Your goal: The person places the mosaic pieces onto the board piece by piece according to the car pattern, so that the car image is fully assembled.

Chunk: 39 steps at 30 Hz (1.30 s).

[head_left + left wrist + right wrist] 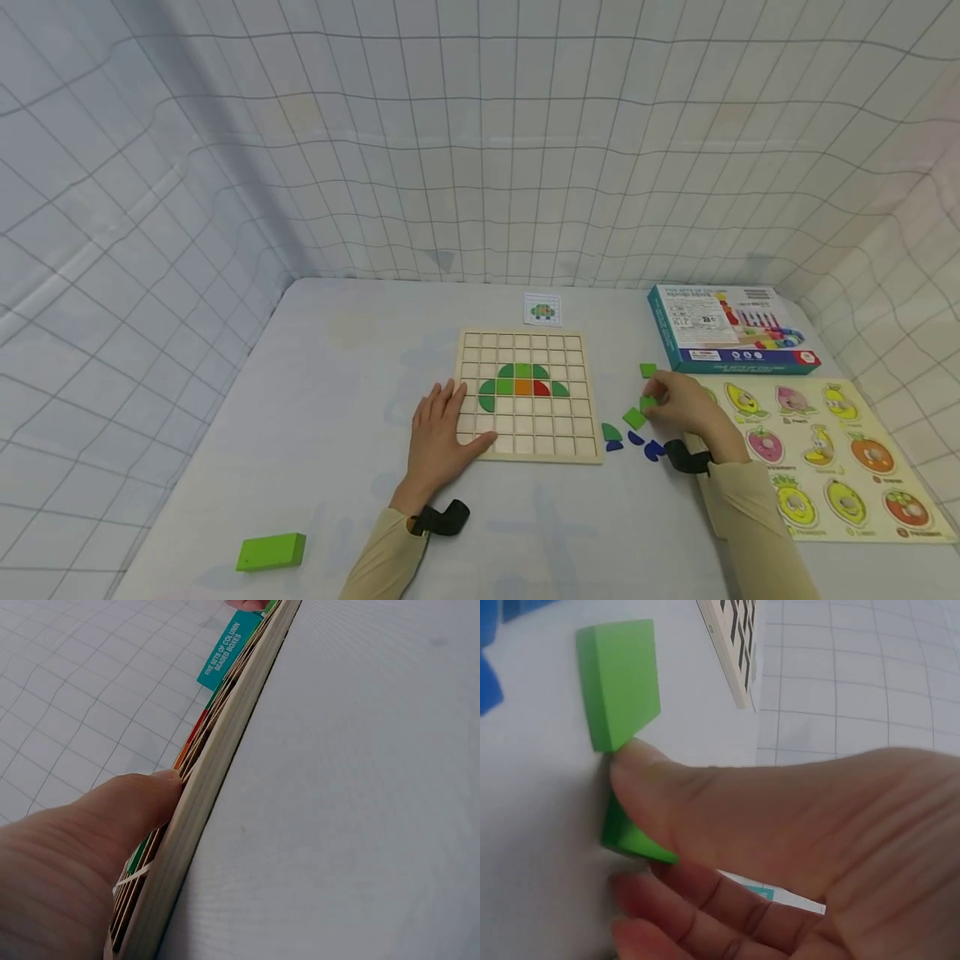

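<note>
Left hand (438, 437) lies flat, fingers straight, on the near-left edge of the wooden grid board (528, 394), pinning it to the table (337, 392). Right of the board, the right hand (678, 404) pinches a small green tile (630, 836) between thumb and fingers, just beside another green square (634, 417). Blue pieces (645, 446) lie near; the fruit puzzle (825, 450) crowds the right edge.

Left hand (441, 437) lower centre of head view, flat, palm down, fingers straight, beige sleeve, black wrist strap. Right hand (684, 406) right of centre, fingers (641, 780) curled, thumb and fingertips pinching, forearm angled toward lower right.
</note>
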Available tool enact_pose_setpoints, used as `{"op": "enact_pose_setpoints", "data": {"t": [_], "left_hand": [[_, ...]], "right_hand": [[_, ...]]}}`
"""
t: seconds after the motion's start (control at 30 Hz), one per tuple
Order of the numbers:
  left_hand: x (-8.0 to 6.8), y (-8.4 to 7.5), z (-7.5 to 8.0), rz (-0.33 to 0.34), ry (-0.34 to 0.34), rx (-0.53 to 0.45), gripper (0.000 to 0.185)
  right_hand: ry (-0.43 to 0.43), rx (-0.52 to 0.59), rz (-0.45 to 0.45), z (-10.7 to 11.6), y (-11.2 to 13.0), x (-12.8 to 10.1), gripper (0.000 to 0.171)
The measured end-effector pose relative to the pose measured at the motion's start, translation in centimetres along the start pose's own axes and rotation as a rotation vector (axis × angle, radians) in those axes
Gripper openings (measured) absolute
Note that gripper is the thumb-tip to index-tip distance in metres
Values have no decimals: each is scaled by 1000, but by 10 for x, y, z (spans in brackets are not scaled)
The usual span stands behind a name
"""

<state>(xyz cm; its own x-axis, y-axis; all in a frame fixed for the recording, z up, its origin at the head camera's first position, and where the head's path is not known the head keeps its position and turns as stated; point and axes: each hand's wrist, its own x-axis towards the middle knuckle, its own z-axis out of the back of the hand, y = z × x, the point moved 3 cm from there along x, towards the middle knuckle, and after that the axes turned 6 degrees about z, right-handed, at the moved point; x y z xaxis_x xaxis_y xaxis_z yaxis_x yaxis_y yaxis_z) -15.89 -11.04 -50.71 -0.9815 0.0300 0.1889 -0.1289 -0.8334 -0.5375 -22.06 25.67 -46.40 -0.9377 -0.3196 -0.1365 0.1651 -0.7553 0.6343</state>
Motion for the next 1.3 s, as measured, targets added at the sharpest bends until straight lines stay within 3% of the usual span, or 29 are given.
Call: {"op": "enact_pose_setpoints", "data": {"t": [0.5, 0.83, 1.3], "left_hand": [[0, 0, 0, -9, -4, 0, 88], [-1, -1, 0, 0, -4, -12, 88], [0, 1, -1, -5, -2, 5, 88]], "right_hand": [[-123, -40, 45, -2, 10, -8, 14], [-253, -30, 201, -31, 42, 8, 14], [-138, 62, 321, -81, 112, 37, 9]]}}
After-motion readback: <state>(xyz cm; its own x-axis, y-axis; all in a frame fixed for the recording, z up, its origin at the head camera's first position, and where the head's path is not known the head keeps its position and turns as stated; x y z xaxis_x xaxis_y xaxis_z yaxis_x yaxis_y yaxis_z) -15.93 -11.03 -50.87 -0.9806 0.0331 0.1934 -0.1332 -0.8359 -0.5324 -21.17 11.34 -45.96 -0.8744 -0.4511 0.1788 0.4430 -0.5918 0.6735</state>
